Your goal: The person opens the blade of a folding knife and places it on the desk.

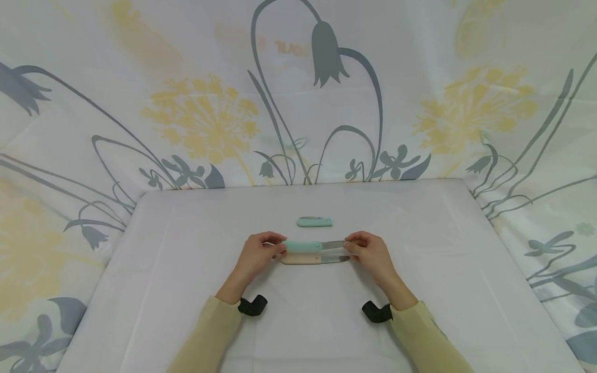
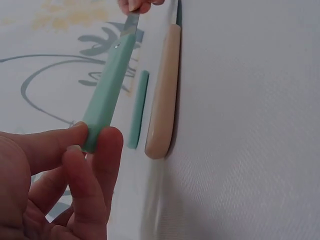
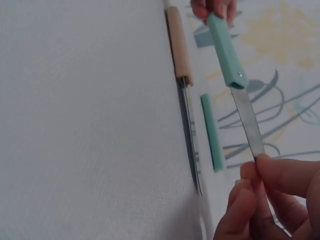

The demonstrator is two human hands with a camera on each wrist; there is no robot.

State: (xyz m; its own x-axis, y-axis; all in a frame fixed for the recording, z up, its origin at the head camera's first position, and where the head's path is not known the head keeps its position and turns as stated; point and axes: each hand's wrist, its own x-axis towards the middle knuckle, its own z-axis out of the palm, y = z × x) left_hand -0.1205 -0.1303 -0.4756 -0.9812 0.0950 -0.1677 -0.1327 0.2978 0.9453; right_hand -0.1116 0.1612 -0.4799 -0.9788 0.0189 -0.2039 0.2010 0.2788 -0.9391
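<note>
A folding knife with a mint-green handle (image 1: 303,246) is stretched out between the two hands, its blade unfolded. My left hand (image 1: 262,255) pinches the butt end of that handle between thumb and fingers. At the other end my right hand (image 1: 368,253) pinches the tip of the steel blade (image 3: 248,120). Both wrist views show this knife raised above the table. Below it lies a second folding knife with a beige handle (image 2: 165,95), also unfolded, its blade (image 1: 332,259) pointing right. Beyond them rests a folded mint-green knife (image 1: 314,222), blade tucked into its handle.
A white cloth covers the table (image 1: 196,321). Its far edge meets a flower-printed curtain (image 1: 289,114), which also hangs along both sides. Black straps (image 1: 253,305) sit at the wrists beside the pale yellow sleeves (image 1: 205,334).
</note>
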